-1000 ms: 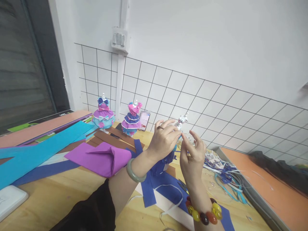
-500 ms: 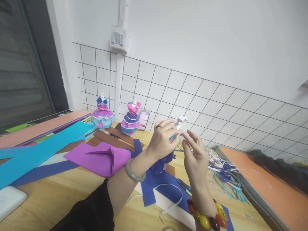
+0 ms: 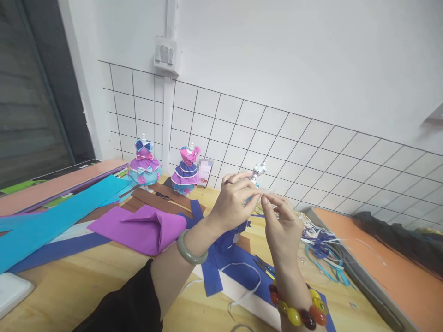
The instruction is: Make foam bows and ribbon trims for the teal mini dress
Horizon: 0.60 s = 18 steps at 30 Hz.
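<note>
Fingertips of my left hand (image 3: 235,200) are pinched together, and my right hand (image 3: 284,223) pinches at nearly the same spot. What they hold between them is too small to make out. Just behind the hands stands a small white figure (image 3: 259,168), its lower part mostly covered by my fingers. A dark blue piece (image 3: 226,240) rests below my left hand, partly hidden by it. Flat blue strips (image 3: 238,265) spread across the table under both hands, with a thin white ribbon (image 3: 259,281) curling over them. Scissors (image 3: 265,266) with yellow on the handle lie left of my right wrist.
Two small dress forms in layered dresses, one purple and turquoise (image 3: 144,166), one pink and blue (image 3: 187,170), stand at the back beside a phone (image 3: 205,173). Folded purple sheet (image 3: 138,230) and turquoise sheet (image 3: 69,219) lie left. Ribbon scraps (image 3: 321,249) and an orange-lined tray (image 3: 380,258) are right.
My right hand's fingers have closed into a pinch and come in against my left fingertips. The left hand keeps its pinch. The view has shifted slightly.
</note>
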{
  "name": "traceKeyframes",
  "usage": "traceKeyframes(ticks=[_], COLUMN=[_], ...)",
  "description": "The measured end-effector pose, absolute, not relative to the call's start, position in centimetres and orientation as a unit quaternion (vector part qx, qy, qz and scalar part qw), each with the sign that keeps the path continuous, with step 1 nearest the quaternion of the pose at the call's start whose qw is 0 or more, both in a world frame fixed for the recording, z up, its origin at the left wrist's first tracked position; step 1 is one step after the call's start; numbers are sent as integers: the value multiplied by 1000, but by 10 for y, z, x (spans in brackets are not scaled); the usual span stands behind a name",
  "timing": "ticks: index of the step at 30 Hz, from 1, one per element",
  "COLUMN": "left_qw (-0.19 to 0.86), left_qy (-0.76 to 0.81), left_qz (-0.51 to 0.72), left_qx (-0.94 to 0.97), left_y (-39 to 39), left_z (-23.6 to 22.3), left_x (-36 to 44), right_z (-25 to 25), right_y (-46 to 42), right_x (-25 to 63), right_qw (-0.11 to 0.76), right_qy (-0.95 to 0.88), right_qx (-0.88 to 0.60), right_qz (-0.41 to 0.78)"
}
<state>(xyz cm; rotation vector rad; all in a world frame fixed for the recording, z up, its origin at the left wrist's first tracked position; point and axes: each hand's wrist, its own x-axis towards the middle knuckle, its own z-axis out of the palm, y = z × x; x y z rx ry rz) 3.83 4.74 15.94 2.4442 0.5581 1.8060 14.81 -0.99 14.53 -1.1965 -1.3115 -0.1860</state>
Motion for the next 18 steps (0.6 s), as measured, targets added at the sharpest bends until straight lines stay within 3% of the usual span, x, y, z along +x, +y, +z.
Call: traceKeyframes(ticks=[18], left_qw=[2], left_qy=[179], left_qz=[567], left_qx=[804], left_y=[48], left_z=[157], left_x=[39], right_z=[147], right_y=[-12], right_x=[148], right_qw=[599], right_qy=[-588], right_qx=[-512], right_qz=[-182])
